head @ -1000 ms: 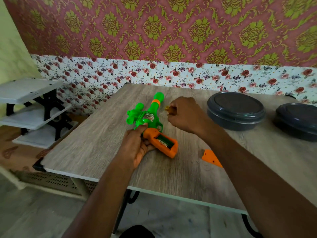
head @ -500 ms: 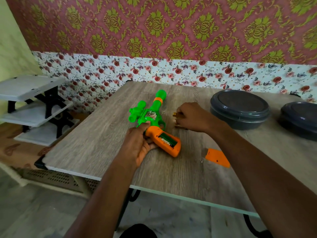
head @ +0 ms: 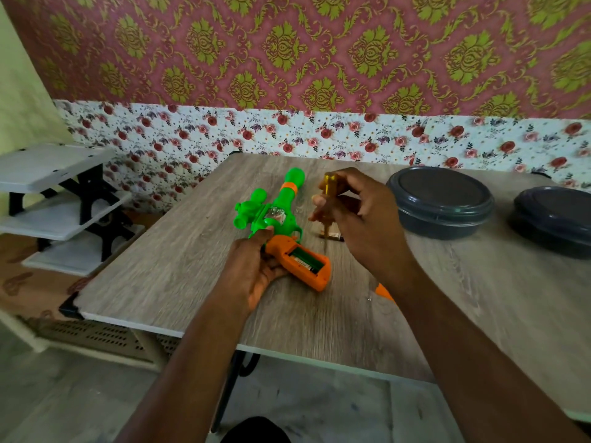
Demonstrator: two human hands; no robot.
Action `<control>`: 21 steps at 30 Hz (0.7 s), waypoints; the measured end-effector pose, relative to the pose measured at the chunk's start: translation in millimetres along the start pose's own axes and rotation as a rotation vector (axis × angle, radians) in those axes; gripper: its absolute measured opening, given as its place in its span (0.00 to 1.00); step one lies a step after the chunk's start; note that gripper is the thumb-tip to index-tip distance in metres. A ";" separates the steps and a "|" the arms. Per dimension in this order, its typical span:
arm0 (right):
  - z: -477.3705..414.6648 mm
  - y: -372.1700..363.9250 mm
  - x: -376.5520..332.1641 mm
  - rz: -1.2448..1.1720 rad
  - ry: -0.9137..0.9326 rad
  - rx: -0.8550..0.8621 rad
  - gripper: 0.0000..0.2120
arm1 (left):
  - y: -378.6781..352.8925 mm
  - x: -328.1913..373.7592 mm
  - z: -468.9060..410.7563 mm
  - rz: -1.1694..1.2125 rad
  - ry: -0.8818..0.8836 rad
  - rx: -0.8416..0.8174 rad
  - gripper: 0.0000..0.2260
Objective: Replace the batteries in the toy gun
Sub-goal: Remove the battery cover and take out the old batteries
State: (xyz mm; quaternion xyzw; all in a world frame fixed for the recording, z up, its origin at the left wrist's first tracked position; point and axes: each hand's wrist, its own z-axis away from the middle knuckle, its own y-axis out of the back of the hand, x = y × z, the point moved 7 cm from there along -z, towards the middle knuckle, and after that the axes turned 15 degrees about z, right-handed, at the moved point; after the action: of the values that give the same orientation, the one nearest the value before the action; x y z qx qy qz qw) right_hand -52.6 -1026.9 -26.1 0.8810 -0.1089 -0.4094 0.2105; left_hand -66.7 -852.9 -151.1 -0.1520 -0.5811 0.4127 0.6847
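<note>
Right hand [head: 361, 219] lifted blurred screwdriver [head: 329, 190]; cover [head: 383, 290] half-hidden.

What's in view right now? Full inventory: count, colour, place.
toy gun: 1, green, orange grip, table centre
battery: 1, greenish, open grip bay
loose cell: 1, dark, likely a battery, table below screwdriver
cover: 1, orange, table, partly behind right forearm
screwdriver: 1, amber handle, right hand
containers: 2, dark grey, table right
table: 1, grey woodgrain
shelf rack: 1, white and black, left
left hand: holds toy gun
right hand: holds screwdriver
</note>
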 end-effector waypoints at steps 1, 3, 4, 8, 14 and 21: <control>2.8 0.0 -0.2 -0.037 -0.005 0.013 0.05 | 0.2 0.5 0.2 -0.007 -0.004 0.005 0.16; 7.5 -1.6 2.7 -0.067 -0.027 0.021 0.05 | 0.0 0.8 0.8 -0.012 -0.009 0.008 0.18; 10.0 -2.6 5.4 -0.079 -0.047 0.023 0.05 | 0.1 1.0 1.0 -0.013 -0.009 0.009 0.18; 17.9 -1.5 11.5 -0.087 -0.106 0.027 0.06 | -1.1 1.1 2.1 -0.006 -0.006 0.002 0.17; 18.7 2.1 16.9 -0.119 -0.168 0.031 0.07 | -1.1 0.7 1.6 -0.014 -0.002 -0.004 0.15; 26.3 1.5 21.7 -0.086 -0.171 0.063 0.12 | 0.1 1.5 1.2 -0.015 -0.008 -0.006 0.13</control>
State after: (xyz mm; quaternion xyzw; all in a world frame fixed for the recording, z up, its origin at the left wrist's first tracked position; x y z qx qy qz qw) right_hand -59.0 -1043.6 -55.2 0.8528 -0.1013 -0.4883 0.1549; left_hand -67.9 -852.0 -149.8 -0.1477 -0.5863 0.4064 0.6850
